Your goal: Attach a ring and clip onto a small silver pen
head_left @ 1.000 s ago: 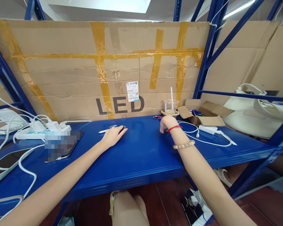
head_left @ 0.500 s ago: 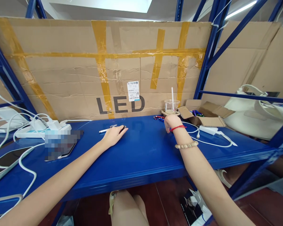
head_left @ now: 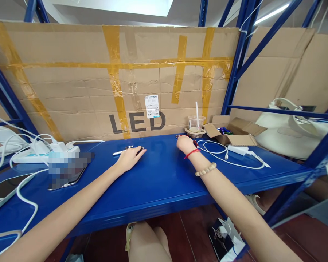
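My left hand (head_left: 129,159) rests on the blue shelf top (head_left: 155,185), fingers bent and close together. Between thumb and forefinger shows a thin black object (head_left: 140,150), mostly covered by the hand. A silver pen (head_left: 120,151) lies just behind this hand's knuckles. My right hand (head_left: 185,144), with a red string and a beaded bracelet at the wrist, is closed over a spot with red and blue pens (head_left: 178,136). Its fingertips are hidden, so what they grip cannot be made out. A dark red piece (head_left: 195,143) shows beside the wrist.
At the back right stand a plastic cup with a straw (head_left: 196,123) and an open cardboard box (head_left: 242,140) of pens. A white cable (head_left: 221,154) with an adapter lies in front. To the left are a power strip (head_left: 30,155) and a phone (head_left: 79,176). Cardboard (head_left: 84,87) walls the back.
My right hand has moved left and slightly down, away from the front of the cup and onto the pens. The left hand stays in place. The view has shifted slightly.
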A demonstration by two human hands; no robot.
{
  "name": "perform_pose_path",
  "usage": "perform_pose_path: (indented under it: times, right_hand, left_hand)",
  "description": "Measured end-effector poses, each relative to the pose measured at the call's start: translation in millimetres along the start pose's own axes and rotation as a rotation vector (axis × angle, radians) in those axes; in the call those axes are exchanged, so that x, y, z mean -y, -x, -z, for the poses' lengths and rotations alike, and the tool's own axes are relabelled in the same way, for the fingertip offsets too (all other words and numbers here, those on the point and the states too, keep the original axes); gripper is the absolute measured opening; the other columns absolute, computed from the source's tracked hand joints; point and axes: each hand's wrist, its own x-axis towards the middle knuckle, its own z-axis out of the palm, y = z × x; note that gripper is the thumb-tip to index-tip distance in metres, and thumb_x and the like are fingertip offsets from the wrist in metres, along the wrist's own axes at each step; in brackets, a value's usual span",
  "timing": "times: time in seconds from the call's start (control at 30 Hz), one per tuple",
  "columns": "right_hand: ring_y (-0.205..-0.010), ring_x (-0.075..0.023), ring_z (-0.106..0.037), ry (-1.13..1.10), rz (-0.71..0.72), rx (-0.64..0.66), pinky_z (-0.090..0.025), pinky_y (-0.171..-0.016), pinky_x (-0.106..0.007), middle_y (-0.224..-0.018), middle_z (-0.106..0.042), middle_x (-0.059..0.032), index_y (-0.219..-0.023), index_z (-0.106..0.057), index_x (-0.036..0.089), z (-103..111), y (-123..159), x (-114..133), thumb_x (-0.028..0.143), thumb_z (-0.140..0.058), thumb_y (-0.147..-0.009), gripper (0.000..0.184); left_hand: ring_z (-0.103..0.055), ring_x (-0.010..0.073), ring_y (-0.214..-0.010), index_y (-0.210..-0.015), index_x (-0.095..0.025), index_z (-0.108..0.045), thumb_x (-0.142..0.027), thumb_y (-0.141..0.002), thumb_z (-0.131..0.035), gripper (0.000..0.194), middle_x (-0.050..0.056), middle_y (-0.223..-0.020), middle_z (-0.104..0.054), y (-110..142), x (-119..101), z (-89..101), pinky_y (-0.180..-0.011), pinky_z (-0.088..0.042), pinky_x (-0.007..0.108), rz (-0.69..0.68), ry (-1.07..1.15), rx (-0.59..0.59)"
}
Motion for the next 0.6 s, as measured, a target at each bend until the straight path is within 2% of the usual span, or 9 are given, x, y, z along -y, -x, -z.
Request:
perform_pose_path:
  times: [0.13, 0.23, 0.6]
  right_hand:
    - [-0.094, -0.0269, -0.056, 0.008, 0.003, -0.054, -0.048, -0.073, -0.036, -0.1, -0.058, -0.0232, -0.099, -0.06, 0.005, -8, -1, 12, -0.002, -0.048, -0.07, 0.032]
    - [-0.095, -0.0259, -0.056, 0.011, 0.013, -0.08, -0.048, -0.073, -0.032, -0.099, -0.058, -0.0228, -0.099, -0.06, 0.006, -12, -5, 12, -0.001, -0.049, -0.071, 0.031]
    - [-0.092, -0.0251, -0.057, 0.03, 0.0, -0.091, -0.048, -0.073, -0.036, -0.097, -0.06, -0.019, -0.094, -0.061, 0.007, -11, -6, 10, -0.001, -0.049, -0.07, 0.029]
  left_hand:
    - [-0.058, 0.0208, -0.074, -0.076, -0.022, -0.048, -0.047, -0.085, -0.019, 0.039, 0.002, -0.073, -0.061, 0, 0, -0.1, -0.055, -0.038, 0.024, -0.012, 0.0, 0.004]
    - [-0.058, 0.0211, -0.075, -0.074, -0.021, -0.048, -0.047, -0.085, -0.019, 0.04, 0.002, -0.073, -0.061, -1, 1, 0.1, -0.055, -0.038, 0.024, -0.016, -0.01, 0.014]
    - [-0.058, 0.0208, -0.076, -0.076, -0.022, -0.048, -0.047, -0.085, -0.022, 0.037, 0.0, -0.073, -0.062, 0, 0, 0.3, -0.053, -0.037, 0.023, -0.022, 0.011, 0.0]
